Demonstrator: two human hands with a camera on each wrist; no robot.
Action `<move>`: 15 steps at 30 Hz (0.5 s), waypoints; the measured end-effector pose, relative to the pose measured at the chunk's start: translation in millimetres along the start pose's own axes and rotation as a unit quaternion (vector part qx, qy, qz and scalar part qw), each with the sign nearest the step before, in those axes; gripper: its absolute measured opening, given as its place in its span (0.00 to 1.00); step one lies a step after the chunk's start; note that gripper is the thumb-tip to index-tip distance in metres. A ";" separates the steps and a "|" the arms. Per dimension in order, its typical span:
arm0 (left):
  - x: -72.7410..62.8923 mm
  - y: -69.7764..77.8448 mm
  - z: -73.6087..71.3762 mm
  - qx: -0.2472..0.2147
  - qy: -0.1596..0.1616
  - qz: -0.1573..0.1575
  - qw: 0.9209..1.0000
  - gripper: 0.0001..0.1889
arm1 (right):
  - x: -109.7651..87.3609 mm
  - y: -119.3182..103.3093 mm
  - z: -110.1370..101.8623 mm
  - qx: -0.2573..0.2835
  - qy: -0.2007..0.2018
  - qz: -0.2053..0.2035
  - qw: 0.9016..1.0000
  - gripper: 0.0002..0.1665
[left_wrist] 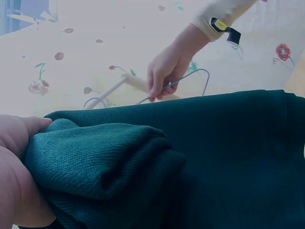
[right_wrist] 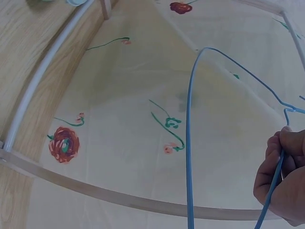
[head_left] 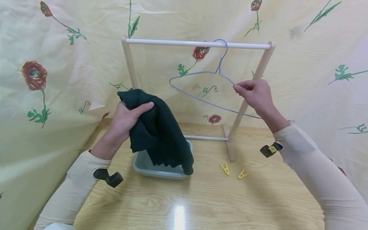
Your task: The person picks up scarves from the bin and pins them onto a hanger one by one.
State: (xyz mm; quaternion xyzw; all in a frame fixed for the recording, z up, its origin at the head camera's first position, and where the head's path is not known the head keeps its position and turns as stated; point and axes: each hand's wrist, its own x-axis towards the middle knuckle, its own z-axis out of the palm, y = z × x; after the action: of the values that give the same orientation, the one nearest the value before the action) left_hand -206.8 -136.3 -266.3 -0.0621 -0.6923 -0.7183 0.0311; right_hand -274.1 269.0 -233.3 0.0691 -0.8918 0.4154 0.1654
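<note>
My left hand (head_left: 122, 119) grips a folded dark green cloth (head_left: 161, 127), thumb on top, and the cloth drapes down to the right over a grey plastic tub (head_left: 161, 173). Seen from the left wrist, the cloth (left_wrist: 228, 152) fills the lower part of the view in thick folds. A blue wire hanger (head_left: 201, 99) has its hook over the white top bar of a rack (head_left: 184, 42). My right hand (head_left: 256, 94) pinches the hanger's right shoulder between thumb and fingers. In the right wrist view the hanger (right_wrist: 189, 143) runs through that hand (right_wrist: 286, 176).
Two yellow clothespins, one clothespin (head_left: 225, 168) left of the other clothespin (head_left: 242, 174), lie on the wooden tabletop (head_left: 207, 201) right of the tub. The rack's wooden right leg (head_left: 238, 118) stands behind them. Flowered fabric (head_left: 86, 57) hangs behind and at both sides.
</note>
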 end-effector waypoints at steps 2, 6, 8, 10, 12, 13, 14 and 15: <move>0.2 0.3 0.2 -0.007 -0.003 0.003 1.000 0.24 | 1.0 -2.2 -1.7 0.001 0.002 -0.001 1.000 0.23; -1.0 1.7 -0.8 0.018 0.005 -0.008 1.000 0.21 | 2.0 -8.9 -6.4 0.010 0.008 -0.007 1.000 0.22; -1.6 2.2 -0.6 0.030 0.008 -0.014 0.999 0.19 | 1.7 -12.0 -9.8 0.017 0.013 -0.011 1.000 0.22; -2.2 2.9 -0.5 0.038 0.009 -0.017 0.999 0.18 | 0.9 -14.8 -13.5 0.022 0.018 -0.016 0.999 0.22; -2.3 3.9 0.0 0.031 0.004 -0.014 0.999 0.17 | -1.1 -17.4 -17.3 0.021 0.023 -0.018 0.999 0.22; -2.5 4.6 0.3 0.027 0.002 -0.012 1.000 0.17 | -2.2 -18.4 -19.2 0.024 0.024 -0.019 0.999 0.22; -2.6 5.4 0.7 0.021 -0.001 -0.008 1.000 0.16 | -3.4 -19.2 -21.1 0.025 0.025 -0.021 0.999 0.22; -2.7 6.2 1.2 0.018 -0.003 -0.005 1.000 0.16 | -4.8 -19.8 -22.9 0.028 0.025 -0.021 0.999 0.21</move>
State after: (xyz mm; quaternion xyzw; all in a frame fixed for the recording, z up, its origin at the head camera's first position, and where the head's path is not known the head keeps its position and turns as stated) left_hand -203.2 -135.5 -260.5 -0.0603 -0.7055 -0.7056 0.0263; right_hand -259.0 273.7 -207.0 0.0820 -0.8739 0.4379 0.1943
